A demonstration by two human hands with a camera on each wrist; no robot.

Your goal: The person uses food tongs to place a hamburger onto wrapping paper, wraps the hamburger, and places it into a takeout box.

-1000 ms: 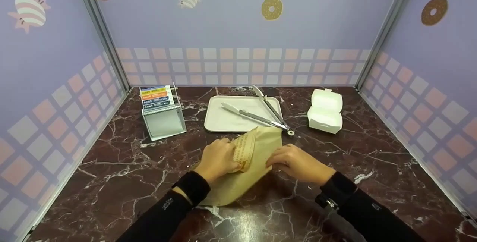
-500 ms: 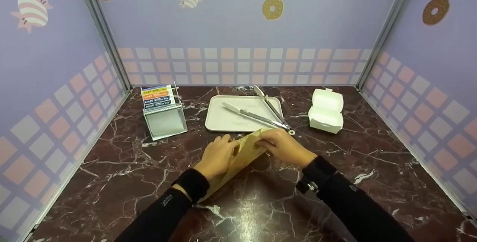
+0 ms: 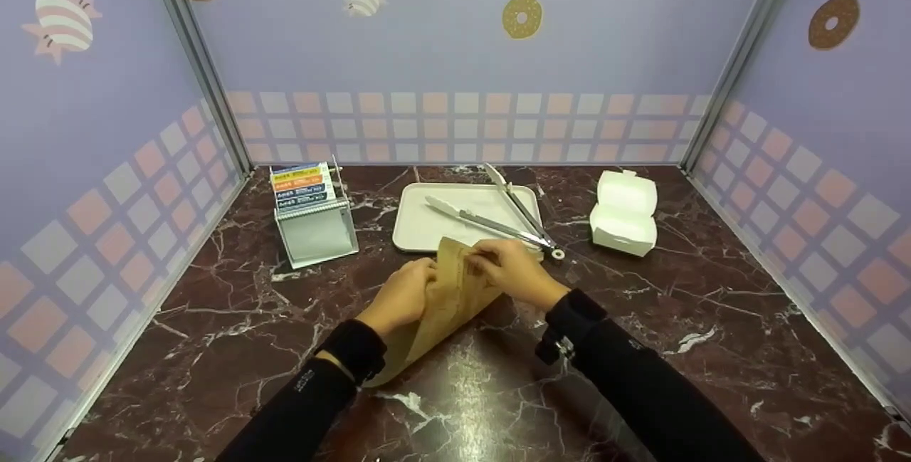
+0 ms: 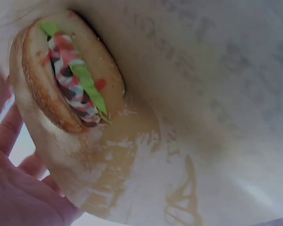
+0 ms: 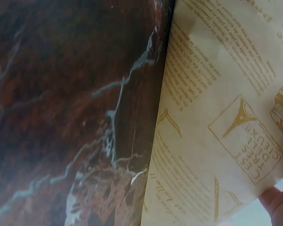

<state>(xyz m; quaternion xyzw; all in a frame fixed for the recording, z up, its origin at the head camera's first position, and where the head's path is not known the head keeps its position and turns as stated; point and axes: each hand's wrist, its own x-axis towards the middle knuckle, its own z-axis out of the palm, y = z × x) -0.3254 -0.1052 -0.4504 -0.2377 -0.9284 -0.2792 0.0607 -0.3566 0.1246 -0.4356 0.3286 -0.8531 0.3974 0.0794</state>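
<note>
A sheet of printed brown wrapping paper (image 3: pixel 448 305) stands raised between the two hands in the head view. My left hand (image 3: pixel 400 297) grips its left side, and the fingers (image 4: pixel 9 129) lie along the outside of the paper in the left wrist view. There a hamburger (image 4: pixel 75 75) with green lettuce and red and white filling rests against the paper's inner side; the head view hides it. My right hand (image 3: pixel 514 273) pinches the far right part of the paper, which is folded over. Printed text and a small tower drawing cover the paper (image 5: pixel 217 117) in the right wrist view.
Behind the hands, metal tongs (image 3: pixel 498 223) lie across a cream tray (image 3: pixel 416 231). A white clamshell box (image 3: pixel 623 213) stands open at right. At left is a holder (image 3: pixel 317 234) with several colourful packets. Patterned walls enclose the dark marble table (image 3: pixel 676 348).
My right hand has moved left and up, bringing the paper's right side over toward the left. The left hand has shifted slightly left and still holds the paper.
</note>
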